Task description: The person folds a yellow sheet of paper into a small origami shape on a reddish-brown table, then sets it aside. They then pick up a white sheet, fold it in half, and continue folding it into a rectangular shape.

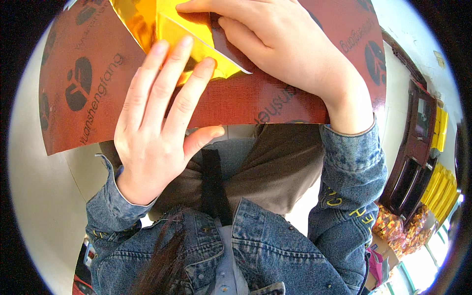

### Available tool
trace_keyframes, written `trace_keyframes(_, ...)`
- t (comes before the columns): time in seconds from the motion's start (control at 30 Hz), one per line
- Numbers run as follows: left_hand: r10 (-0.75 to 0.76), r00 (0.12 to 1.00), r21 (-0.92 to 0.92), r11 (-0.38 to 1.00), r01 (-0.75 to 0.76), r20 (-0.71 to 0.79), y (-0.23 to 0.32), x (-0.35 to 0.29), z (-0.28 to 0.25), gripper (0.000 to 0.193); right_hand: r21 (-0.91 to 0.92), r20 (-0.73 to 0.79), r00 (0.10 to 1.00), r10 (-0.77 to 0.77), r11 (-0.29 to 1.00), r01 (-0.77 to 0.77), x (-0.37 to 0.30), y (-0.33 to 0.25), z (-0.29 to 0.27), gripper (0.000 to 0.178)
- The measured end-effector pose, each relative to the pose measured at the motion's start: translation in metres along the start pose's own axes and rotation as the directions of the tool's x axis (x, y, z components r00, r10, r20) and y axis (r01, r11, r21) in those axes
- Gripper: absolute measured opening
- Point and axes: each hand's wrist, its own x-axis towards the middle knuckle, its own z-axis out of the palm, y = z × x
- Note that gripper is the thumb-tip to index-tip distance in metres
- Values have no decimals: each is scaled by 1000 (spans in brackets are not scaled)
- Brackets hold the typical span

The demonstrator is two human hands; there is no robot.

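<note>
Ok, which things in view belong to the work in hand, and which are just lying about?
In use:
- gold foil paper
- left hand, fingers flat on it
- right hand, index finger at it
- reddish-brown printed board underneath

Lying about, at right:
- dark brown cabinet
- yellow stacks
- clear bags of orange-and-gold pieces
</note>
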Motion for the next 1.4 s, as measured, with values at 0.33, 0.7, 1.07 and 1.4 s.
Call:
trace_keyframes(0.33, -3, 997, 44, 999, -1, 77, -2, -2, -2, 75, 60, -75, 995, -71, 995, 75, -1, 2, 2, 36)
trace_keyframes(0.7, 10, 996, 87, 996, -17, 85, -3, -4, -3, 67, -15, 15, 1000, 16, 1000, -16, 4, -3, 2, 38)
trace_keyframes(1.07, -17, 998, 53, 998, 13, 68, 0, -2, -8, 62, -14, 9, 1000, 7, 1000, -7, 4, -6, -1, 40)
trace_keyframes(1.4, -18, 1000, -27, 999, 18, 11, -2, -1, -4, 65, 56, -187, 981, -56, 996, 67, 4, -15, -8, 46)
